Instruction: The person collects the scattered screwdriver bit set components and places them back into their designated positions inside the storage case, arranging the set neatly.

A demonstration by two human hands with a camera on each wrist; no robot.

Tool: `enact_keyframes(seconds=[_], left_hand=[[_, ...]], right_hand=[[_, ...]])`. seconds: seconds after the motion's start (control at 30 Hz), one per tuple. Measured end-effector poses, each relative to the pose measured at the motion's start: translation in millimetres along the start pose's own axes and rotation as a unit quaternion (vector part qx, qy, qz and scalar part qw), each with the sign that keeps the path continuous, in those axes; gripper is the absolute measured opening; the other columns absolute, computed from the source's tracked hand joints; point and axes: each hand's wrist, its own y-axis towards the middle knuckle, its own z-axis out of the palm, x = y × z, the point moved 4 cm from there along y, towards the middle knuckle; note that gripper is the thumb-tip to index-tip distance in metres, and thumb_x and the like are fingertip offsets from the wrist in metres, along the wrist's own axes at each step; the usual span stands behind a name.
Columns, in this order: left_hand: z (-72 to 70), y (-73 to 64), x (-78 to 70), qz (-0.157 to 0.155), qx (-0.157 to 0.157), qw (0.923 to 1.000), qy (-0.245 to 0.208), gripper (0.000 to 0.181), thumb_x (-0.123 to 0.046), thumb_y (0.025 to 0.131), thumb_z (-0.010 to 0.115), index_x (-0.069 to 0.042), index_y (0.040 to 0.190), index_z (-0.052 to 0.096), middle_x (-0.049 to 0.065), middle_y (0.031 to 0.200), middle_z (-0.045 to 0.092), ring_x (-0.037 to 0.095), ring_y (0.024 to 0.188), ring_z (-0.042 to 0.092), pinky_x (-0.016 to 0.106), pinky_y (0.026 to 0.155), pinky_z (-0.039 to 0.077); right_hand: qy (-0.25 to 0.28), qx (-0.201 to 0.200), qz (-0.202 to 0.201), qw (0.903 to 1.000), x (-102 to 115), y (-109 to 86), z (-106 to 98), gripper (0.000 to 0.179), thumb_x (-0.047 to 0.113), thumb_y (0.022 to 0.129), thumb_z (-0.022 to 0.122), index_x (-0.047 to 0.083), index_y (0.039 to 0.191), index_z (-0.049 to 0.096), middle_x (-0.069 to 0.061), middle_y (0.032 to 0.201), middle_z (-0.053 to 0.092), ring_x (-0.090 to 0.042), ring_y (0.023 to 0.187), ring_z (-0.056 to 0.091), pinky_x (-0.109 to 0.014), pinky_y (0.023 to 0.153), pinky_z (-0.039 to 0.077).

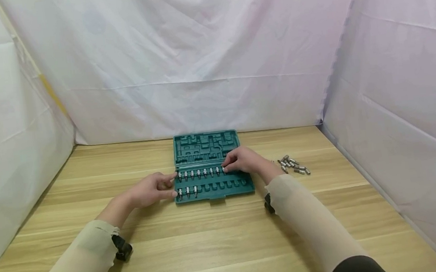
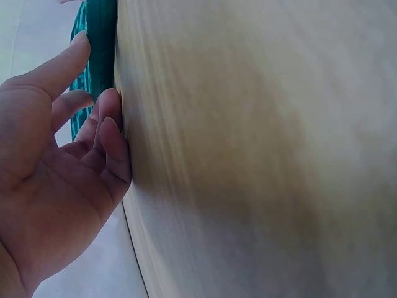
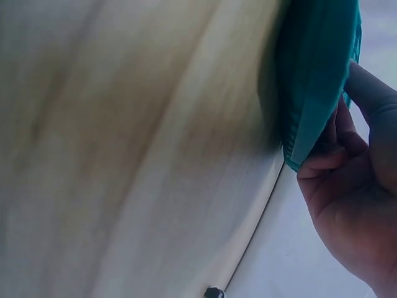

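A green plastic case (image 1: 216, 192) lies unfolded on the table, its lid (image 1: 207, 146) at the back. Silver bit sockets (image 1: 199, 174) with dark tips line its upper row, and a few more (image 1: 188, 192) fill the left of the lower row. At the row's right end my right hand (image 1: 242, 160) pinches a bit socket (image 1: 223, 170) between thumb and index finger, mostly covered by the fingertips. My left hand (image 1: 149, 191) touches the case's left side with extended thumb and index finger; the thumb (image 2: 71, 59) lies along the edge in the left wrist view.
Loose bit sockets (image 1: 294, 163) lie in a small pile on the wooden table (image 1: 198, 250), right of the case. White cloth walls (image 1: 194, 67) stand at the back and both sides. Vacant slots (image 1: 229, 184) continue along the lower row.
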Motion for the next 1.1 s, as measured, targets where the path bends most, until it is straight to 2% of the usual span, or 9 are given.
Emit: enact_keyframes(seconds=[0.23,0.57,0.8,1.1], left_hand=[[-1.8,-0.5,0.6,-0.002,0.0,1.0,0.004,0.08,-0.035,0.105,0.077,-0.006,0.169,0.04,0.024,0.14,0.063,0.034,0.125,0.063,0.057,0.109,0.052],[1.3,2.4,3.8,0.002,0.0,1.0,-0.002,0.079,-0.035,0.105,0.077,-0.008,0.169,0.04,0.021,0.14,0.064,0.031,0.124,0.062,0.056,0.109,0.05],[1.5,2.0,2.9,0.001,0.0,1.0,-0.007,0.079,-0.034,0.105,0.077,-0.008,0.169,0.04,0.022,0.14,0.063,0.03,0.122,0.062,0.054,0.108,0.051],[1.1,1.3,2.1,-0.006,0.0,0.9999,-0.01,0.079,-0.033,0.105,0.077,-0.008,0.17,0.04,0.022,0.141,0.062,0.035,0.128,0.063,0.059,0.112,0.05]], right_hand=[[-0.024,0.002,-0.007,0.9997,3.6,1.2,0.2,0.01,0.027,0.103,0.08,0.021,0.109,0.086,-0.001,0.12,0.081,-0.017,0.109,0.072,-0.038,0.093,0.06],[0.016,0.001,0.001,0.9999,-6.1,-0.6,1.1,0.017,0.026,0.104,0.079,0.021,0.12,0.082,-0.002,0.11,0.077,-0.019,0.102,0.069,-0.041,0.094,0.057],[0.033,0.001,0.002,0.9995,-6.1,-0.7,0.6,0.012,0.023,0.103,0.08,0.019,0.115,0.083,-0.003,0.113,0.078,-0.02,0.103,0.069,-0.041,0.094,0.058],[0.004,0.013,0.006,0.9999,-0.8,0.3,-0.4,0.01,0.023,0.104,0.08,0.017,0.11,0.084,-0.003,0.119,0.08,-0.018,0.105,0.072,-0.04,0.095,0.06]])
